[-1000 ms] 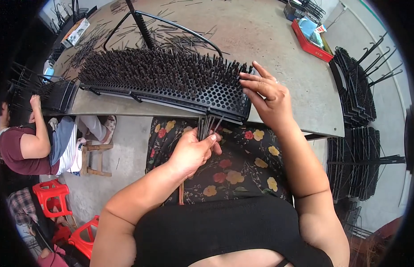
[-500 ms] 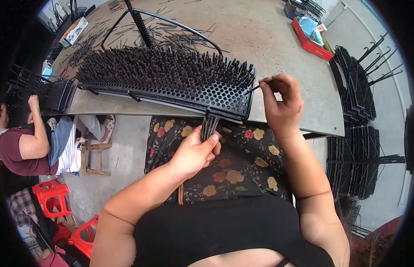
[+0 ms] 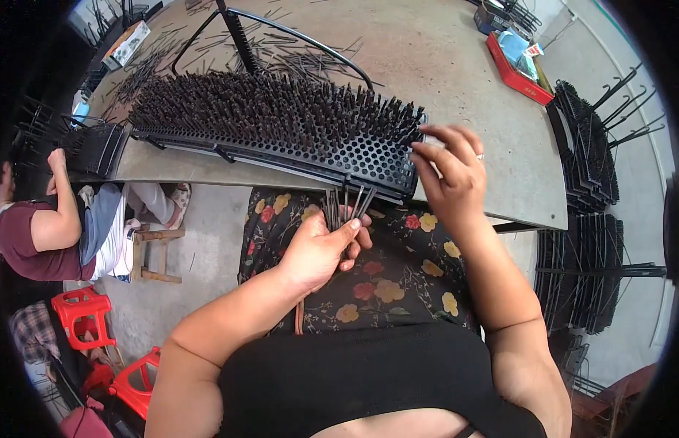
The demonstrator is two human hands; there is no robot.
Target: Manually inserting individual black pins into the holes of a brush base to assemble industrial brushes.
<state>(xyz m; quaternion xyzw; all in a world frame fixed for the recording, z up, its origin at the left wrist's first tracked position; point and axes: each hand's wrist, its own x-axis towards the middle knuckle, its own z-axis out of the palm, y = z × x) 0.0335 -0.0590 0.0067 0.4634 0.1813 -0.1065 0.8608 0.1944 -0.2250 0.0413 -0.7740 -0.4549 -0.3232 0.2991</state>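
A long black perforated rack (image 3: 369, 157) lies across the table's near edge, thickly filled with upright thin dark rods (image 3: 274, 109). Bare holes show along its front strip and right end. Below the front edge, my left hand (image 3: 326, 241) is closed around a bundle of loose dark rods (image 3: 336, 208), their ends fanning upward. At the rack's right end is my right hand (image 3: 456, 171), thumb and forefinger pinched together close to the holes. Whatever sits between those fingertips is too small to make out.
Loose rods (image 3: 303, 58) lie scattered on the table (image 3: 500, 160) behind the rack, under a black tube handle (image 3: 310, 42). A red tray (image 3: 518, 77) stands far right. Black racks (image 3: 584, 146) are stacked beyond the right edge. Another person (image 3: 51, 226) works at the left, near red stools (image 3: 84, 314).
My right hand has shifted slightly left, toward the rack's right end; the rod it held out is no longer visible. The rods in my left hand have spread apart.
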